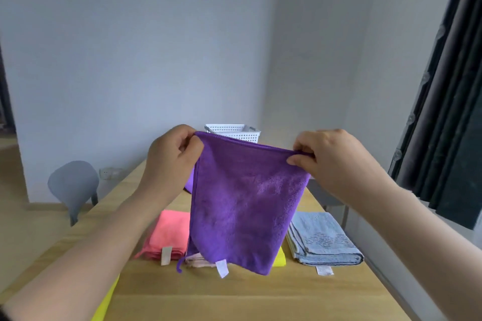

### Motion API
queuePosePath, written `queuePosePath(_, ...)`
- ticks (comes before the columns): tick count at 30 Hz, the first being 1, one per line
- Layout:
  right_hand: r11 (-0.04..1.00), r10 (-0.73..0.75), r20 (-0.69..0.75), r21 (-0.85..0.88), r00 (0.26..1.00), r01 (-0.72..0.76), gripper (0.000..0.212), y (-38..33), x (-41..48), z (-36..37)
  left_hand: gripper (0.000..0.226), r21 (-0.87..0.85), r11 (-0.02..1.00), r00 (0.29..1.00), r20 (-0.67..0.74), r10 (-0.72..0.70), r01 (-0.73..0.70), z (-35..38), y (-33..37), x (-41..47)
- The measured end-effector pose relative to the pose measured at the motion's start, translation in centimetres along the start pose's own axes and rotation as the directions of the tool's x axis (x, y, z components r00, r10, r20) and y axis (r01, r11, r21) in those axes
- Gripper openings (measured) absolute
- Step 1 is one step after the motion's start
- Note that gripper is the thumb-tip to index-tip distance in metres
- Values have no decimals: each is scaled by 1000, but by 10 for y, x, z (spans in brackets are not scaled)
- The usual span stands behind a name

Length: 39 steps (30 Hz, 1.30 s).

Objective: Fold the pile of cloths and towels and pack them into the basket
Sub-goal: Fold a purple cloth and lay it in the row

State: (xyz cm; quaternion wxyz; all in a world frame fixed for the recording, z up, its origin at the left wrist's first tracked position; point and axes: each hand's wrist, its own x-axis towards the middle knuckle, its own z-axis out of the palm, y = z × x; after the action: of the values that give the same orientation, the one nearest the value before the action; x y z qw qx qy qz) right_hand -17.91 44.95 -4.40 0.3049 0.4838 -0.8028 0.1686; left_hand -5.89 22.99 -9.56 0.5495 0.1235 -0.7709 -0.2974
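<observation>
Head view: your left hand (172, 156) and right hand (326, 159) each pinch a top corner of the purple cloth (245, 206), hanging above folded towels on the table (234, 294); basket (232, 131) stands behind.

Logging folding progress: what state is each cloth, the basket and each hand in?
purple cloth: held up, hanging from its top corners.
left hand: pinches its left corner.
right hand: pinches its right corner.
pink cloth: folded, on the table.
blue towel: folded, on the table.
white basket: upright, contents hidden.
</observation>
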Motion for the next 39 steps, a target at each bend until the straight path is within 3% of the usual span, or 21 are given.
queuePosePath(5, 995, 68, -119, 76, 991, -59, 17, -10, -8, -17, 21, -70, 997, 990, -142, 26, -37, 0, 25, -1)
queuePosePath(10, 984, 109, -106, 151, 988, -93, 26, -10, -15, -21, 26, -54, 998, 968, -249, 17, -31, 9, 29, -15)
queuePosePath(13, 935, 142, 1, 328, 990, -134, 32, -4, -22, -24, 27, -19, 999, 975, -217, 45, -50, 8, 27, -21)
queuePosePath(16, 740, 152, 227, 619, 962, -263, 37, -2, -33, -29, 22, 7, 997, 985, -152, 80, -80, 2, 28, -23)
queuePosePath(18, 640, 162, 333, 681, 929, -356, 37, 4, -39, -23, 21, 39, 998, 997, -57, 54, -52, 3, 21, -20)
queuePosePath(24, 799, 291, 566, 299, 772, -521, 39, 43, -76, 57, 22, 151, 982, 952, 268, -148, 111, 65, -40, -59)
queuePosePath(28, 798, 392, 605, 152, 693, -584, 41, 67, -113, 111, 22, 125, 964, 885, 382, -265, 235, 106, -67, -96)
queuePosePath(32, 802, 466, 604, 21, 646, -597, 36, 78, -132, 137, 21, 101, 961, 842, 465, -273, 256, 133, -70, -111)
queuePosePath(34, 796, 469, 592, 37, 655, -604, 31, 78, -133, 146, 19, 84, 965, 826, 502, -257, 249, 143, -69, -117)
queuePosePath(37, 771, 415, 503, 247, 758, -586, 49, 69, -125, 159, 20, 43, 979, 822, 538, -190, 198, 150, -61, -124)
queuePosePath(39, 753, 363, 462, 367, 809, -547, 46, 62, -115, 164, 17, 35, 986, 824, 545, -158, 166, 152, -57, -126)
